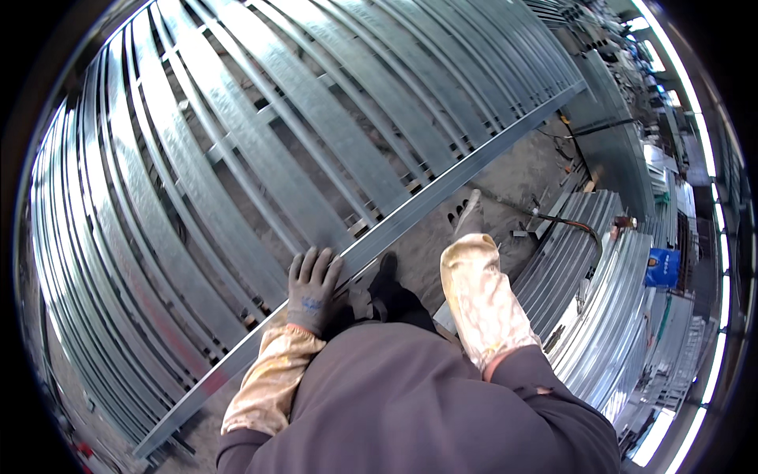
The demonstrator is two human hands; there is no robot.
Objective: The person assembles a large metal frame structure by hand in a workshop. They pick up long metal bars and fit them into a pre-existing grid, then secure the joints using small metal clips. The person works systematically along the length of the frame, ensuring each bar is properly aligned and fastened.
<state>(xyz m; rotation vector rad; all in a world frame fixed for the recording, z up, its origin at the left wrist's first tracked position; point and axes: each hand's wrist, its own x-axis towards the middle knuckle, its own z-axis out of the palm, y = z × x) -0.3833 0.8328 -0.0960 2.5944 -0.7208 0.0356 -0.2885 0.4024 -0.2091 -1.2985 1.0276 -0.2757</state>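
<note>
My left hand, in a grey work glove, lies flat with its fingers spread on the near rail of a large galvanized steel frame. My right hand, also gloved, is held off to the right of that rail and apart from it. Its fingers are partly hidden, with dark tips showing separately, and nothing can be seen in them. Both forearms wear pale, stained sleeve covers. Long flat steel strips run side by side across the frame, with gaps between them.
Stacked metal profiles lie close on my right, with a dark cable over the floor and stack. A blue package sits beyond them. A broad metal sheet stands at the far right. My shoe is near the rail.
</note>
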